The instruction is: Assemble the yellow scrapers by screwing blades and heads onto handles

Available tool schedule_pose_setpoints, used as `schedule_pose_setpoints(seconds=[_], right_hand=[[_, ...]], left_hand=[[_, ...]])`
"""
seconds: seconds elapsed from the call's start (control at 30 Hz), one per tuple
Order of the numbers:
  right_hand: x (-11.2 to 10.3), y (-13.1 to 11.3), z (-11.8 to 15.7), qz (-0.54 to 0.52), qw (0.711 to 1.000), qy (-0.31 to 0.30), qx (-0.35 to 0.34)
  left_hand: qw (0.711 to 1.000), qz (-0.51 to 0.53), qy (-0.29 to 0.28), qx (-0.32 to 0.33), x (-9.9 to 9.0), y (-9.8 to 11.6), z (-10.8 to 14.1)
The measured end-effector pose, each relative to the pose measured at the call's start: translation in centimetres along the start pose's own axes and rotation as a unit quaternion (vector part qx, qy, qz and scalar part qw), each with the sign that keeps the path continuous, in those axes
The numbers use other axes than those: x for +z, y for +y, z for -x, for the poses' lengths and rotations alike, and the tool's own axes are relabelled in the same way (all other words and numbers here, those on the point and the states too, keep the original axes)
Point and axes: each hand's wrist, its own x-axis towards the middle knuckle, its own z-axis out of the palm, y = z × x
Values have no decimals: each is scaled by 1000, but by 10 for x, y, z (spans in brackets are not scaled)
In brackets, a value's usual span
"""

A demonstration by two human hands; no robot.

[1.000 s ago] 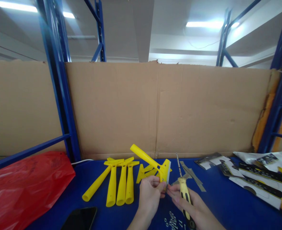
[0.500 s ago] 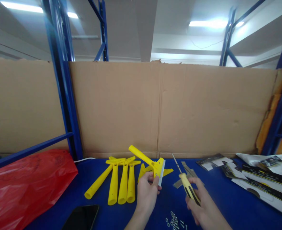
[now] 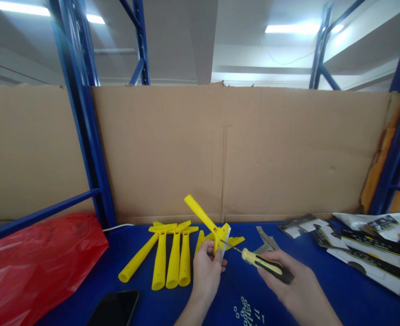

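My left hand is closed on the head of a yellow scraper, whose hollow handle points up and to the left. A metal blade runs along the scraper's right edge. In my right hand is a screwdriver with a cream and black handle. Its shaft points left, and the tip meets the scraper head near the blade; whether it sits in a screw is too small to tell. Flat metal blades lie on the blue surface behind my right hand.
Several yellow scraper handles lie left of my left hand. Small screws and nuts are scattered in front. A phone and a red plastic bag are at left; black-and-white packages at right. A cardboard wall stands behind.
My right hand has swung the screwdriver from pointing upward to pointing left, bringing its tip to the scraper head. The scraper's handle has tipped slightly more upright in my left hand.
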Motion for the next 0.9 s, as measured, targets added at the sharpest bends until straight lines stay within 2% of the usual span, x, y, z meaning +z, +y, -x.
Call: schedule_pose_setpoints(seconds=[0.27, 0.47, 0.9], right_hand=[[2, -5, 3, -8, 1000, 22, -1], [-1, 1, 0, 2, 1000, -12, -1], [-4, 0, 0, 34, 998, -22, -48]], left_hand=[[1000, -5, -6, 14, -1, 0, 1], [1000, 6, -1, 17, 0, 2, 2], [1000, -16, 6, 11, -2, -2, -1]])
